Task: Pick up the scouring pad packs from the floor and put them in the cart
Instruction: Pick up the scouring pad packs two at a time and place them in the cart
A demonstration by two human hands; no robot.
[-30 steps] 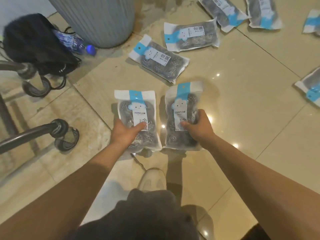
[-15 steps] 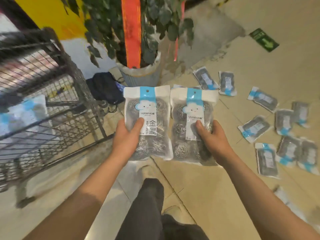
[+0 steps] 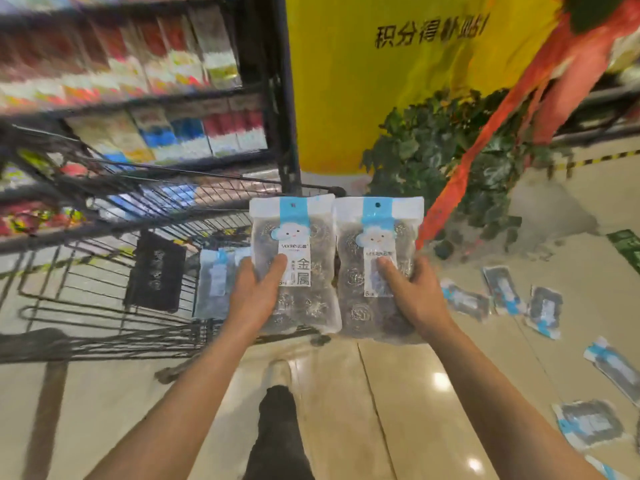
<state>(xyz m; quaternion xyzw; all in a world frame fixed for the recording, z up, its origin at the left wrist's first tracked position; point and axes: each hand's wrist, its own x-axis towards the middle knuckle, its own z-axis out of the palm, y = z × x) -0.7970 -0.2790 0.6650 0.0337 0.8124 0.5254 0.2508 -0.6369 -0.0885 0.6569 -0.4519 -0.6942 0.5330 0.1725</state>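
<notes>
- L hand point(image 3: 254, 299) grips one scouring pad pack point(image 3: 294, 261) from the lower left edge, thumb on the front label, fingers behind. Pack is upright, raised, its left part over the near right corner of the cart point(image 3: 104, 327).
- R hand point(image 3: 417, 296) grips a second pack point(image 3: 375, 268) the same way, thumb on front. This one hangs just right of the cart, over the floor point(image 3: 346, 410), edges touching the 1st pack.
- Risk: R pack isn't over the basket yet. Letting go now prob. drops it outside the rim, back on the tiles.
- Risk: the film bags look slick and each is held low by one edge w/ the weight above the grip, so they could tip or slide out during a toss.
- Risk: cart sits on a glossy floor; bumping it w/ arms or leg may roll it away.
- Risk: loose packs on the floor point(image 3: 543, 306) lie to the right, near the feet. Stepping on one could mean a slip.
- At least one pack already in the cart point(image 3: 218, 282), flat against the near right side.
- Writing, L pack: blue strip, cloud face logo, brand reads approx. "yonle" + Chinese chars, big "金属", a "6" low down.
- R pack: same design, text blurred, "6" legible.
- Yellow banner point(image 3: 363, 81) far behind: "积分得补贴", last chars unsure.
- Dark plate point(image 3: 156, 271) in the cart has marks, unreadable.
</notes>
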